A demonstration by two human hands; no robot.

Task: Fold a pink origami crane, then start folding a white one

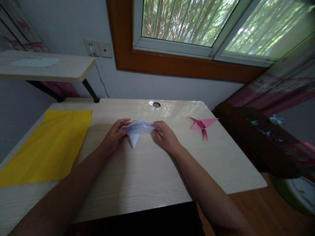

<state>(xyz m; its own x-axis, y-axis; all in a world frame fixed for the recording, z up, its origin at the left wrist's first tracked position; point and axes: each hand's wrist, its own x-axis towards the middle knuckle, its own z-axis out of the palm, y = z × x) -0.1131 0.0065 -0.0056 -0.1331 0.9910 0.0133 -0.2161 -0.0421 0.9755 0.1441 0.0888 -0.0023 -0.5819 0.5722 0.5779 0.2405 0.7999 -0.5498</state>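
A folded piece of white paper (139, 128) is stretched between my two hands, just over the table. One pointed flap of it hangs down toward me. My left hand (114, 134) pinches its left end between thumb and fingers. At the opposite end, my right hand (167, 136) grips the paper with the thumb below and the fingers on top. To the right of my right hand, apart from it, lies a pink origami crane (201, 124) with its points spread.
A large yellow sheet (54, 147) covers the left side of the wooden table (147, 183). A raised shelf (71, 67) holding a white paper (35, 62) stands at the back left. A round cable hole (156, 105) is near the back edge. Dark furniture (248, 131) stands at right.
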